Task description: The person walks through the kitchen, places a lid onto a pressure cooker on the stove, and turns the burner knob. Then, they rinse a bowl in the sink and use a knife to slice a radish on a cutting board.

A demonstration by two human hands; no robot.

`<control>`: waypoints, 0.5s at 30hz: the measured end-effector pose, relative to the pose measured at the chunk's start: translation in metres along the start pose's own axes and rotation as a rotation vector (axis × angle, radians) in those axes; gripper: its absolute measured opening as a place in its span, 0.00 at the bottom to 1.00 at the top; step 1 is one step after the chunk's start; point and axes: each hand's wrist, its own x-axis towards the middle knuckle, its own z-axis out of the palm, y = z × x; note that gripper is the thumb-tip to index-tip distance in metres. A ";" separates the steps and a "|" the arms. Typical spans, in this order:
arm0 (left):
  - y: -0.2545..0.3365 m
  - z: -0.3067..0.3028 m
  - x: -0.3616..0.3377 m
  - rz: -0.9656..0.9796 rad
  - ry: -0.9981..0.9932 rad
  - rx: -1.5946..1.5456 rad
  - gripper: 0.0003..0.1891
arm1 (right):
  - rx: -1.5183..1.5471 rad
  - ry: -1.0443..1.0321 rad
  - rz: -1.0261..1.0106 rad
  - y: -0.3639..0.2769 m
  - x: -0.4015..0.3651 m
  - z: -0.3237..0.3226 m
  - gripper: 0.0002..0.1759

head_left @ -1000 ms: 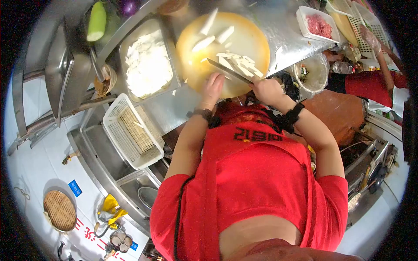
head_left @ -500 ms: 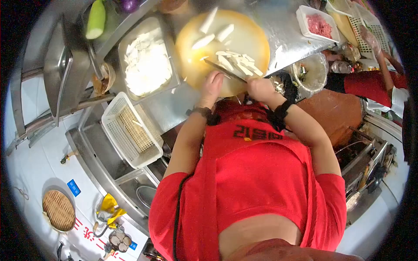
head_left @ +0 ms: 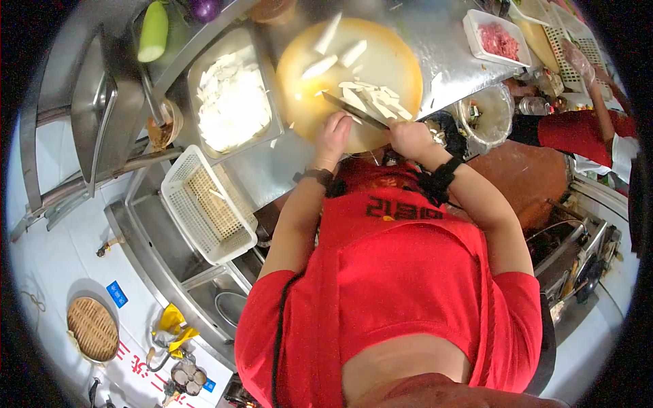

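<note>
My right hand (head_left: 412, 140) is closed round the handle of a knife (head_left: 359, 113), at the near edge of a round yellowish cutting board (head_left: 297, 64). The blade slants over the board toward the upper left. Close beside it, my left hand (head_left: 332, 138) has its fingers curled and pressed together, with a sliver of white vegetable showing at the fingertips; the rest is hidden. Beyond the blade lies a pile of cut white vegetable pieces (head_left: 378, 97). Larger white pieces (head_left: 320, 66) rest farther back on the board.
A metal tray (head_left: 277, 126) of white slices (head_left: 233, 102) stands left of the board. Below it is a white plastic basket (head_left: 241, 239). At right are a tub of pinkish meat (head_left: 498, 41) and a lined bin (head_left: 500, 129). Another person's hand (head_left: 578, 62) is at far right.
The whole view has shifted by a few pixels. Both hands and the knife stay almost where they were, and the cut pieces look unchanged.
</note>
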 end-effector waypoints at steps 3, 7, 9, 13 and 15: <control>-0.001 0.004 0.000 -0.019 0.007 -0.014 0.06 | 0.025 0.121 -0.074 0.007 -0.013 -0.001 0.16; -0.001 0.005 -0.001 -0.003 0.018 -0.021 0.06 | -0.008 0.064 -0.048 0.008 -0.023 -0.010 0.16; 0.002 0.001 0.003 0.005 0.031 -0.032 0.06 | -0.001 0.048 -0.043 0.009 -0.023 -0.007 0.16; 0.005 -0.001 0.006 0.010 0.062 -0.022 0.07 | -0.023 0.035 -0.066 0.018 -0.020 0.003 0.16; 0.003 -0.002 0.003 0.000 0.030 -0.011 0.06 | -0.027 0.033 -0.069 0.014 -0.021 -0.003 0.16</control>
